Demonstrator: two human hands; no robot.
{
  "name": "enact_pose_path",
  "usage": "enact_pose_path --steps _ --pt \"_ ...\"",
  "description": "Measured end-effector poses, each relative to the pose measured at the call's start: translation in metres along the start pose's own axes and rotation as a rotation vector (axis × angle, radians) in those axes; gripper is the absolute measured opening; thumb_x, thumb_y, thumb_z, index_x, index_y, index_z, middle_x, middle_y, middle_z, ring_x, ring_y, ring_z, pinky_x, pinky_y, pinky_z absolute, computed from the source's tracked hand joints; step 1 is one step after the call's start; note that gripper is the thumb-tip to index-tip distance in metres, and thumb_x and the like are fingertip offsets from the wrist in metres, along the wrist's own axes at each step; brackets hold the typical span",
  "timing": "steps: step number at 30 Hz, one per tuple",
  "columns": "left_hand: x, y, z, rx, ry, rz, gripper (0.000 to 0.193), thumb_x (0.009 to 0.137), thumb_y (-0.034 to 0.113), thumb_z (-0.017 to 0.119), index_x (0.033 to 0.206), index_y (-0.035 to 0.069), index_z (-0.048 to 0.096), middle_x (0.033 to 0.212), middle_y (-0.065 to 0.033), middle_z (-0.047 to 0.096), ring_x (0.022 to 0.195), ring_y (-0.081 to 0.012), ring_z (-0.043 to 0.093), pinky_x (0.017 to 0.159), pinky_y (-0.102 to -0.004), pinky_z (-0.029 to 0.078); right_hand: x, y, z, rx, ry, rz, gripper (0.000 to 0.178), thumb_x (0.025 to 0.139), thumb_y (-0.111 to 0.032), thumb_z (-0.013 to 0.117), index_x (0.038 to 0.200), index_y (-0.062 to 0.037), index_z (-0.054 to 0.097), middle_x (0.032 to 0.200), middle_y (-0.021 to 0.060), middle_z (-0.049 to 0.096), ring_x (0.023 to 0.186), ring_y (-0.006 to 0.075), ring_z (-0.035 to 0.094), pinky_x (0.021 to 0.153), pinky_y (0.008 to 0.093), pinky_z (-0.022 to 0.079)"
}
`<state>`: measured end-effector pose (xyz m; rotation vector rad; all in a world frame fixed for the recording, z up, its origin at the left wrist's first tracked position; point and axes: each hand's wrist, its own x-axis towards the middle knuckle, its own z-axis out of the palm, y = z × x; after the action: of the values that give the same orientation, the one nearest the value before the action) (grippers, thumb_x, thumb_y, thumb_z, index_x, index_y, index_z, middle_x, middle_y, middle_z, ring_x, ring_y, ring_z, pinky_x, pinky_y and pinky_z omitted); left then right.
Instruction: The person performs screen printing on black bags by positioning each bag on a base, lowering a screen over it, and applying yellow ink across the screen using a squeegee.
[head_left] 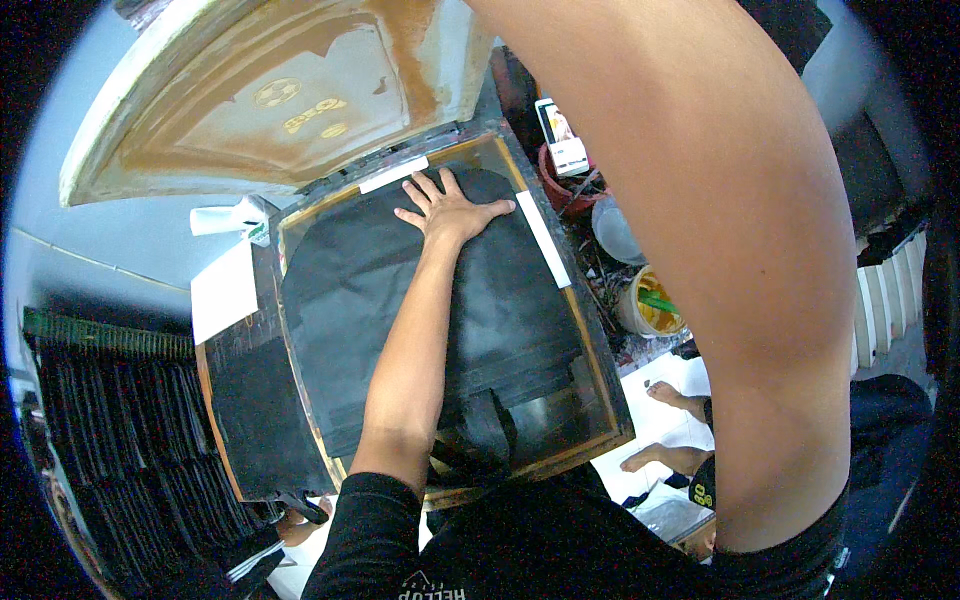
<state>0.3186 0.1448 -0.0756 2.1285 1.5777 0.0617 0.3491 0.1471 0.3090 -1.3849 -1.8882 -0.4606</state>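
Observation:
My left hand (447, 215) lies flat, fingers spread, on the far part of a black fabric bag (350, 270). The bag is spread over a wood-edged board (605, 400), and its dark straps lie folded at the near side. White strips (543, 240) mark the board's far and right edges. Behind it a screen-printing frame (120, 130) stands tilted up, its mesh stained brown, with a ball-shaped design. My right arm (740, 230) reaches up across the right side and leaves the picture at the top, so the right hand is out of sight.
Left of the board lie a white sheet (226, 292) and a stack of black pieces (130, 430). To the right are a phone (562, 140) at a red pot (566, 196), a clear container (615, 230) and a tub of yellow paste (645, 305). Another person's feet (672, 397) rest beyond.

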Motion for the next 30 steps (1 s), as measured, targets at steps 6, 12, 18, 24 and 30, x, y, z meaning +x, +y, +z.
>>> enact_pose_path --steps 6,12,18,24,30 --pt "0.007 0.004 -0.001 -0.002 -0.019 -0.017 0.145 0.057 0.079 0.079 0.163 0.006 0.012 0.166 -0.0323 -0.005 0.154 -0.048 -0.013 0.114 -0.075 -0.006 -0.003 0.0 -0.001 0.014 0.03 0.012 0.034 0.083 -0.021 0.065 0.107 -0.0007 0.076 0.116 0.0248 0.07 0.111 0.0378 0.068 0.094 0.042 0.054" --pt "0.019 0.005 -0.001 0.009 -0.017 -0.046 0.147 0.055 0.078 0.08 0.162 0.003 0.012 0.165 -0.0339 -0.004 0.153 -0.0494 -0.012 0.112 -0.077 -0.005 -0.011 -0.008 -0.008 0.056 -0.001 0.049 0.034 0.083 -0.02 0.065 0.107 0.0016 0.076 0.115 0.0267 0.07 0.11 0.0391 0.068 0.093 0.0425 0.054" --pt "0.011 0.002 -0.021 -0.08 0.109 0.053 0.137 0.06 0.074 0.082 0.157 -0.003 0.023 0.161 -0.037 0.013 0.153 -0.0482 0.007 0.12 -0.0632 0.012 -0.026 -0.014 -0.01 0.181 -0.022 0.017 0.031 0.085 -0.016 0.064 0.104 0.0077 0.073 0.109 0.032 0.069 0.1 0.0416 0.07 0.089 0.0448 0.055" --pt "-0.141 -0.074 -0.124 -1.186 0.162 0.555 0.045 0.1 0.029 0.064 0.128 -0.005 0.06 0.127 -0.024 0.067 0.116 -0.0313 0.068 0.103 -0.0391 0.051 -0.09 -0.038 -0.015 0.148 -0.246 0.042 0.034 0.087 -0.025 0.067 0.105 0.0037 0.074 0.104 0.028 0.072 0.094 0.037 0.072 0.082 0.0429 0.056" --pt "-0.311 -0.168 -0.115 -1.434 0.224 0.387 0.04 0.096 0.032 0.069 0.114 -0.003 0.06 0.087 -0.0153 0.07 0.068 -0.025 0.068 0.059 -0.036 0.058 -0.262 -0.091 -0.004 0.265 -0.199 0.191 0.033 0.091 -0.02 0.068 0.116 0.0003 0.063 0.103 0.0226 0.068 0.099 0.0409 0.066 0.083 0.0486 0.052"
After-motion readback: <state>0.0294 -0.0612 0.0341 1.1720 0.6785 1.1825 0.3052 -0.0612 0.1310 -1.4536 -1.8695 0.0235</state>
